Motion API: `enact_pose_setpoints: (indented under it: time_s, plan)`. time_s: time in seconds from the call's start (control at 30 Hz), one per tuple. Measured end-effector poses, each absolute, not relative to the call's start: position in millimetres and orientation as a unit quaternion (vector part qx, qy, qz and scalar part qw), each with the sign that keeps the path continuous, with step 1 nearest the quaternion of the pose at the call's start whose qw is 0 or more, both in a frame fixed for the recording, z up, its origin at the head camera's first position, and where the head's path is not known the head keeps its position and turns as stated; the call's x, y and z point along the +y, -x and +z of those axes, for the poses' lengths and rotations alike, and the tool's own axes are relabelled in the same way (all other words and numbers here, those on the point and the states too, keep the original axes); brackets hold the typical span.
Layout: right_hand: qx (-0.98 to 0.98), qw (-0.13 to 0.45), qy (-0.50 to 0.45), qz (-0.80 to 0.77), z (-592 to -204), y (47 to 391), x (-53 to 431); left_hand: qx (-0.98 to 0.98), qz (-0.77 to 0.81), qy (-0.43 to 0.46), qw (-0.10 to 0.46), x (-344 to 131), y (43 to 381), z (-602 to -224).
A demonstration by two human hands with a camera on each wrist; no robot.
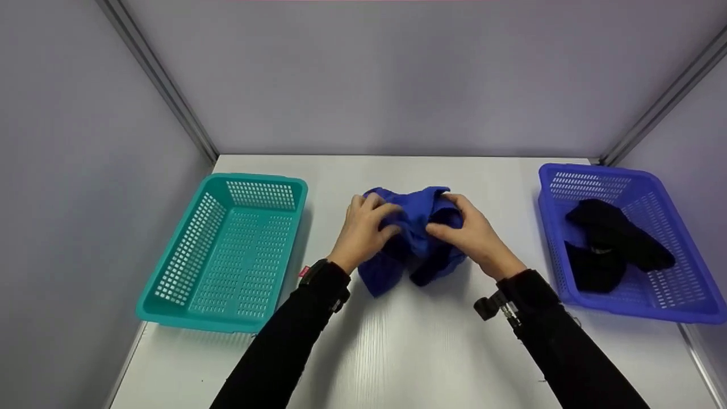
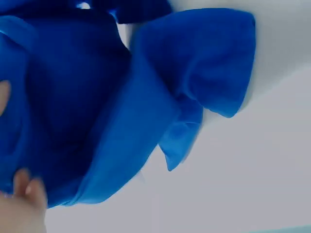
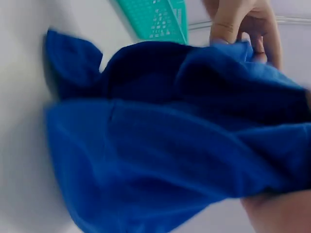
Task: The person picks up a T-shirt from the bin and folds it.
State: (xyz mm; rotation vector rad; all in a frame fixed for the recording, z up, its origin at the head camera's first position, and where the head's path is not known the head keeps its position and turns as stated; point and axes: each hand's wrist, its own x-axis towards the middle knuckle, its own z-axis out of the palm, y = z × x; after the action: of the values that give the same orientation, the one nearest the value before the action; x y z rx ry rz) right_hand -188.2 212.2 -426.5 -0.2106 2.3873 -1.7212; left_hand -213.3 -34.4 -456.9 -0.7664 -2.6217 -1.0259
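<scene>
A crumpled blue garment (image 1: 417,211) is held up over the middle of the white table, with its loose ends hanging down toward the tabletop. My left hand (image 1: 364,228) grips its left side between curled fingers and thumb. On the opposite side, my right hand (image 1: 476,234) pinches the fabric, thumb toward me. The right wrist view shows the garment (image 3: 146,155) spread into an open fold, its inside dark, with the left hand (image 3: 245,24) holding the far edge. Wide flaps of the garment (image 2: 136,131) hang out in the left wrist view.
An empty teal basket (image 1: 299,227) stands to the left on the table (image 1: 375,358). To the right, a blue-purple basket (image 1: 548,238) contains black cloth items (image 1: 616,241). Grey panels (image 1: 397,79) wall in the table at the back and sides.
</scene>
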Motion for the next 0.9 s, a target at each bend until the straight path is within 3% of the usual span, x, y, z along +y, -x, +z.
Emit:
enact_pose_setpoints:
  time_s: [0.1,0.2,0.3,0.43,0.6,0.8,0.9]
  plan:
    - [0.886,0.066,0.136,-0.439,-428.5,185.8,216.4,-0.886,-0.34,0.232,0.215,-34.0,218.6,-455.0]
    - [0.94,-0.006,0.181,-0.288,-435.1,181.7,219.3,-0.86,-0.358,0.198,0.304,-38.9,224.2,-450.9]
    - [0.959,-0.082,0.18,-0.205,-441.3,179.2,223.4,-0.836,-0.38,0.208,0.336,-44.8,226.1,-447.4]
    - [0.946,-0.126,0.149,-0.259,-442.6,185.1,231.0,-0.814,-0.434,0.279,0.267,-50.0,223.7,-445.8]
    - [0.911,-0.08,0.093,-0.394,-429.5,191.0,243.8,-0.821,-0.484,0.285,0.102,-54.8,220.3,-448.3]
    - [0.897,-0.033,0.029,-0.439,-414.3,189.8,251.7,-0.852,-0.45,0.259,0.063,-65.6,221.2,-438.0]
    - [0.857,0.026,-0.008,-0.514,-410.1,188.3,250.5,-0.89,-0.379,0.253,0.037,-72.9,223.0,-417.8]
